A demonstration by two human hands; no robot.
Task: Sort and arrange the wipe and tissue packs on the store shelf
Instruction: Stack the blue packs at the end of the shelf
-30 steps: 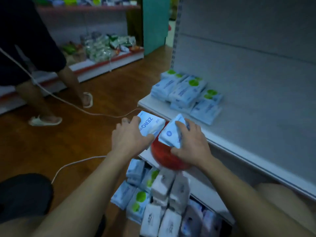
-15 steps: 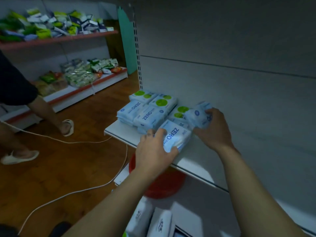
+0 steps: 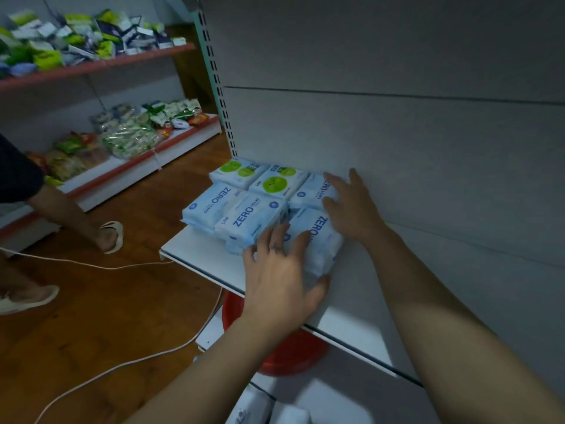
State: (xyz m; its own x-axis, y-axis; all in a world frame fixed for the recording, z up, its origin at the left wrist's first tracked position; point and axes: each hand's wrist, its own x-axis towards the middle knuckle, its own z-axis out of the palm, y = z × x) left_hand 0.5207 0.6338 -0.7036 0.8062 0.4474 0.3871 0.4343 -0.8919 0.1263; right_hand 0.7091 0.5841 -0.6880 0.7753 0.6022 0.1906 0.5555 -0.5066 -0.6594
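On the white shelf (image 3: 198,255) lie blue-and-white ZERO wipe packs (image 3: 250,215) in stacks, with two green-dot packs (image 3: 276,182) behind them by the back panel. My left hand (image 3: 281,280) presses with spread fingers on the nearest ZERO pack (image 3: 319,240), its thumb at the pack's near end. My right hand (image 3: 351,203) rests flat, fingers spread, on another blue pack (image 3: 308,192) against the back panel.
A red basin (image 3: 293,353) sits under the shelf, with white packs (image 3: 253,405) below it. A white cable (image 3: 122,368) runs over the wooden floor. A person's legs in sandals (image 3: 110,237) stand at left, before shelves of goods (image 3: 131,133).
Both hands carried a blue pack each up from above the red basin onto the shelf, set them beside the stacks, and opened out flat on them.
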